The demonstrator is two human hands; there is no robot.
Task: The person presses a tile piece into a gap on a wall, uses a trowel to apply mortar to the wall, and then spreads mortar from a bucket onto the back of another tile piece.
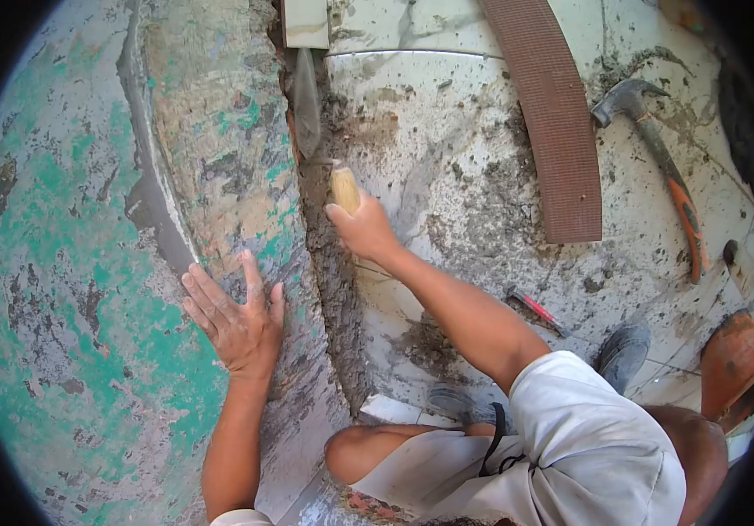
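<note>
My right hand [366, 226] is closed around the wooden handle of a trowel [307, 105]. The trowel's narrow metal blade points away from me, over a strip of wet grey mortar [329, 272] along the base of the wall. Its tip reaches close to a white tile piece [306, 22] at the top. My left hand [241, 320] lies flat with fingers spread on the wall [79, 289], which has peeling green paint. Beside its fingertips, a grey mortar line [153, 167] curves up the wall.
A curved brown ribbed strip [557, 131] lies on the mortar-spattered tile floor [430, 114]. To its right rests a claw hammer [657, 149]. A red-handled tool [537, 311] is near my shoe [622, 355]. An orange container [736, 359] stands at the lower right.
</note>
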